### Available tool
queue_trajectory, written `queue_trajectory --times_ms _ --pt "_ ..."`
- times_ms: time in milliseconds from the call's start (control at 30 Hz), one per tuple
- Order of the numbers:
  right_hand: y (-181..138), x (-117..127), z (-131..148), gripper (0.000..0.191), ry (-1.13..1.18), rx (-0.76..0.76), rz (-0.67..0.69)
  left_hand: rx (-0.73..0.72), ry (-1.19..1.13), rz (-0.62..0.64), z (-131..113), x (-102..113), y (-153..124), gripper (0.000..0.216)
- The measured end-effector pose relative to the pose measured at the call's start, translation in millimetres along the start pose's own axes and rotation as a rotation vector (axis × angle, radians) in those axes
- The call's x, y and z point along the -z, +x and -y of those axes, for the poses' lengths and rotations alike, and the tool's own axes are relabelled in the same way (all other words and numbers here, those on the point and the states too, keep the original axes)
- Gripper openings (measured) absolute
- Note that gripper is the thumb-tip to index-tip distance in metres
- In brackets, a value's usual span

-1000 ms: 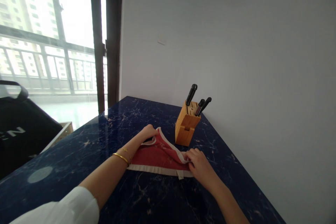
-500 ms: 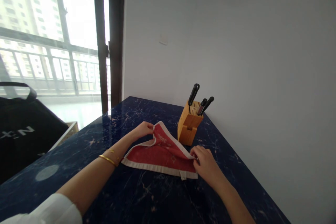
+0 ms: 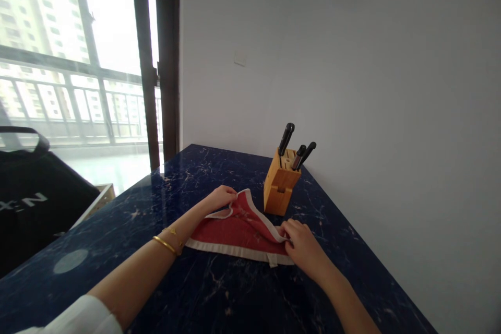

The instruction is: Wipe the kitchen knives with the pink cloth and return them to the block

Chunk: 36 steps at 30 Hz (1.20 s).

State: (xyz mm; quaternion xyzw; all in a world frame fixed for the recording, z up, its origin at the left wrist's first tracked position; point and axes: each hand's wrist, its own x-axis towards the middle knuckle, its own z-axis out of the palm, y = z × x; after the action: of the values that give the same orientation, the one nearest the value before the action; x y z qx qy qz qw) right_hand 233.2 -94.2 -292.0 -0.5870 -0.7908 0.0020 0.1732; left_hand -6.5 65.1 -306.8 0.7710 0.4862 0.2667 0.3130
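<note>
A red cloth (image 3: 235, 232) with a pale border lies on the dark blue marbled table (image 3: 188, 297), its near edge flat and its far side lifted and folding toward me. Pinched in my left hand (image 3: 221, 197) is the cloth's far left part, raised off the table. My right hand (image 3: 299, 242) grips the cloth's right side, with thumb and fingers closed on the border. Just beyond the cloth stands a wooden knife block (image 3: 279, 188) holding several black-handled tools; neither hand touches it.
A plain grey wall (image 3: 352, 88) runs along the table's right and far sides. At the left, a black bag (image 3: 35, 203) stands beside the table, with a large window (image 3: 109, 62) behind it. A switch plate (image 3: 240, 57) sits on the wall.
My left hand has moved slightly right and down, bringing the raised part of the cloth lower and nearer the right hand. My right hand still grips its side, shifted slightly left.
</note>
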Motion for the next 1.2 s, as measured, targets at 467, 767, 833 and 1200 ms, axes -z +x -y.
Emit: queue_trajectory --times_ms 467,767,833,1200 --pt "-2.4 -1.0 1.0 0.021 -0.085 -0.052 0.073 -0.191 0.149 -0.059 -17.9 21.0 -8.0 0.04" --pt "-2.8 3.7 1.1 0.021 -0.151 -0.075 0.054 -0.185 0.085 -0.079 -5.7 54.6 -17.7 0.039" --pt "-2.7 2.5 0.2 0.021 -0.147 -0.083 0.05 -0.167 0.075 -0.075 3.0 55.0 -17.5 0.041" --pt "-1.6 5.4 0.6 0.021 -0.078 -0.117 -0.111 -0.115 0.134 -0.146 21.4 45.4 -23.4 0.035"
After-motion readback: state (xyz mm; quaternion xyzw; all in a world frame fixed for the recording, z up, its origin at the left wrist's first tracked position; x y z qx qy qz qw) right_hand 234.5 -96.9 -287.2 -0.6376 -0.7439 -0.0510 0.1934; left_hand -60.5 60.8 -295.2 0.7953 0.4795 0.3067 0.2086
